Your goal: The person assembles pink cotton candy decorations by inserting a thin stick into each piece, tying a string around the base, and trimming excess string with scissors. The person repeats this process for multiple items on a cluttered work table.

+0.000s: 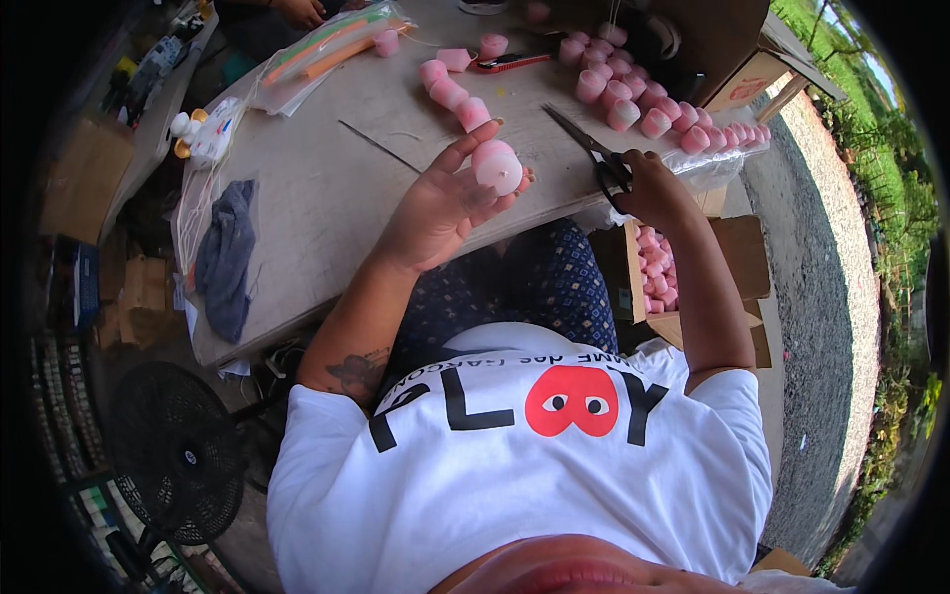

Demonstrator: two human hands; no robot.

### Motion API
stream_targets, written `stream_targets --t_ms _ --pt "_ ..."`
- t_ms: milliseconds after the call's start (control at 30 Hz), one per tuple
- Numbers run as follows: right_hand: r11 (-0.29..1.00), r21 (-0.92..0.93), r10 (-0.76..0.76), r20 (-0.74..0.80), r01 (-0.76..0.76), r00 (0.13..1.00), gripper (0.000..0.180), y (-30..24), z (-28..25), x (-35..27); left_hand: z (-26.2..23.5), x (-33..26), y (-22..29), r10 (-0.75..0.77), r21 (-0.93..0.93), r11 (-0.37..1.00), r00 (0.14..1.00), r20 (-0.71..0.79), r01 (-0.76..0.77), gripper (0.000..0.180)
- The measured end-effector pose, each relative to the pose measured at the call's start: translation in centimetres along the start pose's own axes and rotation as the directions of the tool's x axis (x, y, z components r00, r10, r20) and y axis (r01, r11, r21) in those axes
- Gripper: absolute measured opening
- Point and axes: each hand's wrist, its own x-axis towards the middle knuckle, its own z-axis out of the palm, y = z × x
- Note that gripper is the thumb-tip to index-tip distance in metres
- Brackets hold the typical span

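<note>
My left hand [440, 213] is turned palm up near the table's front edge, its fingers curved around a pale pink candle [498, 172] with a small wick stub at its centre. A deeper pink part shows right behind it; whether that is a second candle I cannot tell. In my right hand [653, 190] is a pair of black-handled scissors [586, 144], blades pointing away to the far left and slightly apart. Just beyond my left fingers stands a short row of pink candles [448, 94]. A thin metal rod [381, 146] lies left of them.
Several more pink candles [623, 114] crowd the table's right side, near an open carton [737, 79]. Below the edge, another box holds pink pieces [656, 267]. A red cutter [513, 62], grey cloth [230, 259] and plastic-wrapped sticks [332, 49] lie on the table. A black fan [178, 453] stands lower left.
</note>
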Motion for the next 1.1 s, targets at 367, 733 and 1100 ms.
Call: stream_targets --t_ms 367,733,1100 --pt "0.125 0.959 -0.114 -0.240 0.254 0.964 0.033 -5.2 -3.7 -4.1 0.1 0.6 -1.5 0.018 0.126 0.992 0.999 -0.030 -0.014 0.057" --pt "0.060 0.881 -0.231 -0.445 0.469 0.865 0.037 -8.7 -3.1 -6.4 2.3 1.4 -0.9 0.470 0.984 0.084 0.877 0.100 -0.157 0.045" --pt "0.117 0.647 -0.105 -0.746 0.753 0.658 0.043 -9.2 -5.9 -7.3 1.0 2.3 -2.3 0.426 0.901 0.247 0.875 0.231 -0.358 0.044"
